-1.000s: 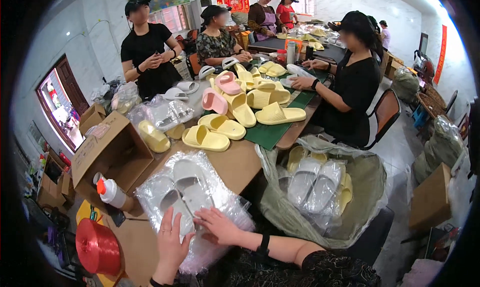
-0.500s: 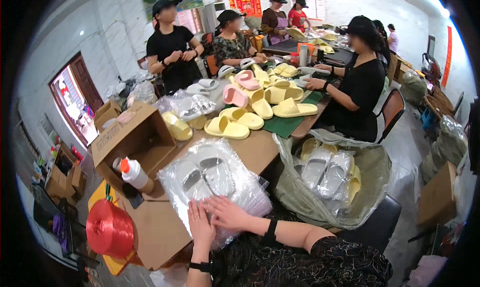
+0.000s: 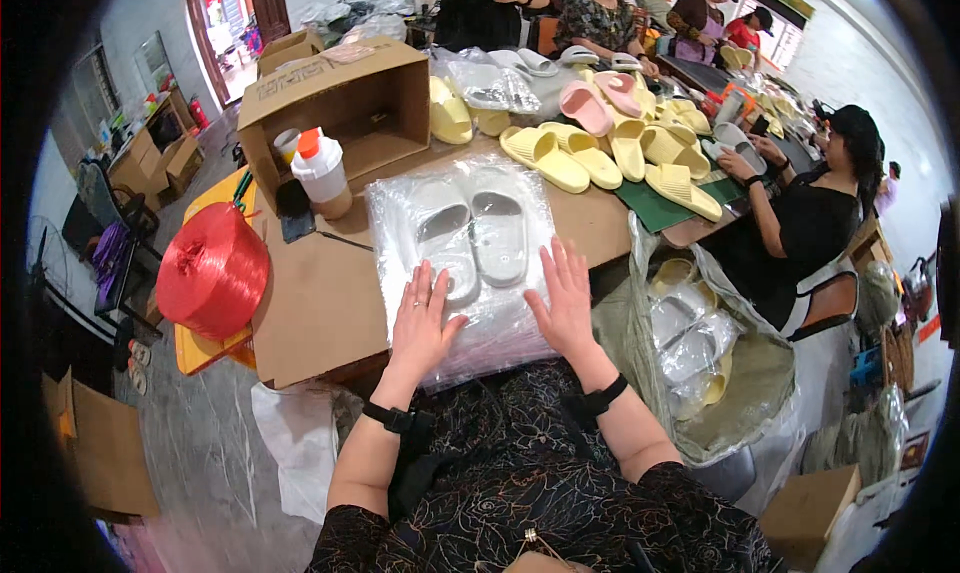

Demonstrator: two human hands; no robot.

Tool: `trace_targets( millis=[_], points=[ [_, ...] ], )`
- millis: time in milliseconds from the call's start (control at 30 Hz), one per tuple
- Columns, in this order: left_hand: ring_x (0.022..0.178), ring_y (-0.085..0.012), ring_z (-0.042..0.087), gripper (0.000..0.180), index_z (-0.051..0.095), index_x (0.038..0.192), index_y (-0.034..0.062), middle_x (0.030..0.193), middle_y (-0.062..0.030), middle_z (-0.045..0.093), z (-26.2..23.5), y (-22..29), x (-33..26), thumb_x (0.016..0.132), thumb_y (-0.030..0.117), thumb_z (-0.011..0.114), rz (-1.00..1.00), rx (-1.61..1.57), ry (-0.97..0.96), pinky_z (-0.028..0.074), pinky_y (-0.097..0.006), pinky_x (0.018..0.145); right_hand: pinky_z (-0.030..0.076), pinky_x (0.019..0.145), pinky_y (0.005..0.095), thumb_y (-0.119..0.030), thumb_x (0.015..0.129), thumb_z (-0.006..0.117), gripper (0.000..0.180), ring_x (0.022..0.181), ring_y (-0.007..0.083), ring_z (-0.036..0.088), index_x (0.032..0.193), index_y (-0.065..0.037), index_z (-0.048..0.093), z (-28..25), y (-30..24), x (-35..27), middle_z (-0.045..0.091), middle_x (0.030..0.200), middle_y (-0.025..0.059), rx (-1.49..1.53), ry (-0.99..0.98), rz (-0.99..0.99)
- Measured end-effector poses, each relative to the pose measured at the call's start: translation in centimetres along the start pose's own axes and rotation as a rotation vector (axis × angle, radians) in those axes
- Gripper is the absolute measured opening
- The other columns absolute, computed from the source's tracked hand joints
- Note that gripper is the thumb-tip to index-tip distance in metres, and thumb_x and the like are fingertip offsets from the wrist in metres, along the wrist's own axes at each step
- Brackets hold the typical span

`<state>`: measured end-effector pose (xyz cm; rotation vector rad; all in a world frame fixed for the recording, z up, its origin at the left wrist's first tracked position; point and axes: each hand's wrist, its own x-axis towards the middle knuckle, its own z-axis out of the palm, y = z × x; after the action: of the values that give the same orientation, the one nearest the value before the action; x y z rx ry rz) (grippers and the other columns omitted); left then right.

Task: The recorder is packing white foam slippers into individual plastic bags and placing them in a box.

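A pair of pale grey slippers (image 3: 499, 252) lies side by side in clear plastic, on top of a stack of clear plastic bags (image 3: 505, 348) at the table's near edge. My left hand (image 3: 424, 325) rests palm down on the plastic by the left slipper's near end, fingers stretched out. At the right edge of the bags, my right hand (image 3: 562, 301) lies with its fingers extended beside the other slipper. Neither hand grips anything.
A cardboard box (image 3: 335, 123), a white bottle with an orange cap (image 3: 322, 176) and a red twine roll (image 3: 213, 271) stand left. Yellow slippers (image 3: 545, 159) and pink slippers (image 3: 586, 109) lie beyond. An open sack (image 3: 740, 403) holding bagged slippers stands right. Co-workers surround the table.
My hands have moved apart, from close together on the near part of the plastic to either side of the slippers. The view has turned downward, and the stack now appears straighter.
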<state>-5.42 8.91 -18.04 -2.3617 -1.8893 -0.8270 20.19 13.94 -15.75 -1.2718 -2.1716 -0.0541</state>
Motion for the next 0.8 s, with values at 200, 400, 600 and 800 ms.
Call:
trace_targets(
  millis=[200,400,600,800],
  points=[
    [0.148,-0.0394,0.024,0.076,0.03,0.153,0.0051,0.162,-0.0237,0.019,0.6,0.1,-0.7,0.09,0.029,0.064,0.02,-0.004,0.001,0.022,-0.049,0.12,0.017,0.121,0.0508,-0.042,0.096,0.056,0.071,0.15,0.0358,0.022,0.153,-0.007,0.034,3.8,-5.8,1.5,0.028,0.161,0.0148,0.131,-0.164,-0.273],
    [0.148,-0.0391,0.023,0.076,0.032,0.152,0.0051,0.161,-0.0236,0.019,0.6,0.1,-0.3,0.091,0.038,0.064,0.004,0.019,-0.006,0.022,-0.049,0.12,0.021,0.12,0.049,-0.042,0.095,0.058,0.07,0.147,0.0357,0.028,0.151,-0.005,0.037,6.3,-0.1,-0.2,0.032,0.159,0.0158,0.128,-0.06,-0.042],
    [0.149,-0.0426,0.019,0.087,0.028,0.154,0.007,0.161,-0.0277,0.015,0.2,-0.2,-0.6,0.087,0.044,0.069,-0.008,0.023,0.056,0.021,-0.05,0.12,0.031,0.114,0.05,-0.038,0.091,0.064,0.057,0.137,0.0379,0.041,0.134,-0.002,0.054,2.3,2.6,1.4,0.048,0.145,0.0187,0.1,0.029,-0.027],
    [0.148,-0.0448,0.017,0.108,0.021,0.154,0.0015,0.157,-0.0335,0.019,0.3,0.3,-0.3,0.076,0.047,0.08,-0.147,-0.019,0.138,0.019,-0.054,0.12,0.05,0.09,0.0442,-0.04,0.086,0.069,0.042,0.104,0.0341,0.062,0.105,-0.002,0.069,2.5,-2.0,9.7,0.067,0.108,0.0156,0.212,0.032,0.103]
  ],
)
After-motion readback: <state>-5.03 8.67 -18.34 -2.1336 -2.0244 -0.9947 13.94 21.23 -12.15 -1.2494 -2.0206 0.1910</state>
